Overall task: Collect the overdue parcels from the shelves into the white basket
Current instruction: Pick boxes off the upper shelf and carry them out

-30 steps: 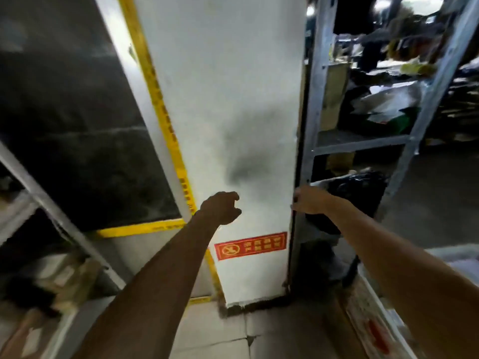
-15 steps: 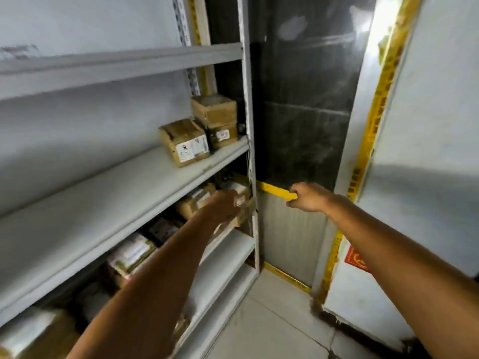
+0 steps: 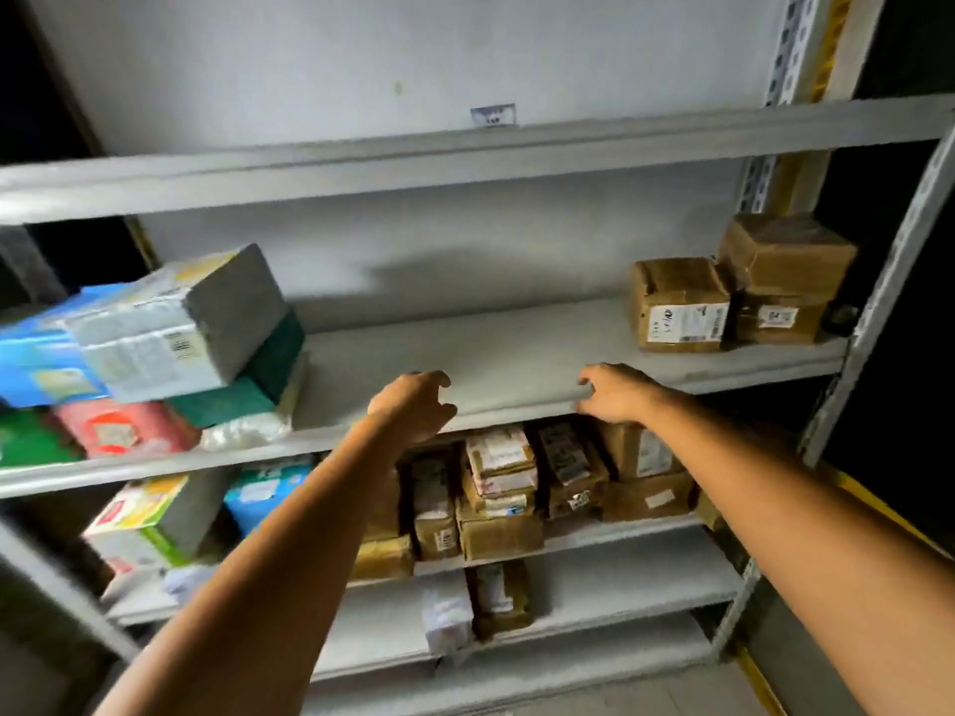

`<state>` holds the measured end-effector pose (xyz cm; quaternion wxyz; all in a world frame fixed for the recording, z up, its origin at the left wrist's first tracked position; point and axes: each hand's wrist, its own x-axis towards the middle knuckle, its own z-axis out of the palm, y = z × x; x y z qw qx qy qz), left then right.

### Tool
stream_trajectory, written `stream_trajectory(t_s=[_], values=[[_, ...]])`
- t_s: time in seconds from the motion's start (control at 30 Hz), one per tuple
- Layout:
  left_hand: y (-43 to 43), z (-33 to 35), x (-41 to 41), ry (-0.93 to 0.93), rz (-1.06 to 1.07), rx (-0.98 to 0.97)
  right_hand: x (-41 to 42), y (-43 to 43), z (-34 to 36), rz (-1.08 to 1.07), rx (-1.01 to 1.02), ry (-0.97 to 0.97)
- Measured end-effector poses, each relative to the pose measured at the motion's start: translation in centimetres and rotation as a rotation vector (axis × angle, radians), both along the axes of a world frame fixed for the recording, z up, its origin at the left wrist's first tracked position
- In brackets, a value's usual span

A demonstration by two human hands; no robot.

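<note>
We face a grey metal shelving unit (image 3: 465, 162) that fills the frame, its boards running from the left edge to the right. Behind it stands a plain white wall (image 3: 362, 54), lit best at centre, while the upper left corner falls into darkness. At upper right a perforated upright (image 3: 790, 43) rises beside a yellow strip (image 3: 832, 38). A dark panel (image 3: 904, 354) closes the right edge, and pale floor (image 3: 672, 700) shows at lower right.

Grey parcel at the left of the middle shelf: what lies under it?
The grey parcel rests tilted on a blue box and a green parcel; how far they extend beneath is covered.
</note>
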<state>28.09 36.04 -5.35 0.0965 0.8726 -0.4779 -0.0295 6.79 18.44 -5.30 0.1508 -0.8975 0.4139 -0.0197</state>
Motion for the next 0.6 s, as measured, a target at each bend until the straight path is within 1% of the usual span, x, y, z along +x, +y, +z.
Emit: stream_trajectory(t_s=[0.13,0.27,0.43,0.53,0.6], values=[[6.9,-0.2,3.2,-0.024,0.208,0.014,6.8,2.6,0.3,0.188,0.008,0.022],[13.0,0.1,5.8,-0.064,0.325,0.017,12.8,6.9,1.0,0.355,-0.019,0.002],[18.9,1.9,9.1,-0.086,0.396,-0.072,18.9,11.2,2.2,0.458,-0.035,-0.044],[22.8,3.5,11.6,-0.093,0.44,-0.134,22.6,13.8,3.8,0.483,-0.029,-0.124],[25.5,4.4,13.4,-0.064,0.491,-0.215,25.3,15.7,4.8,0.487,-0.018,-0.196]])
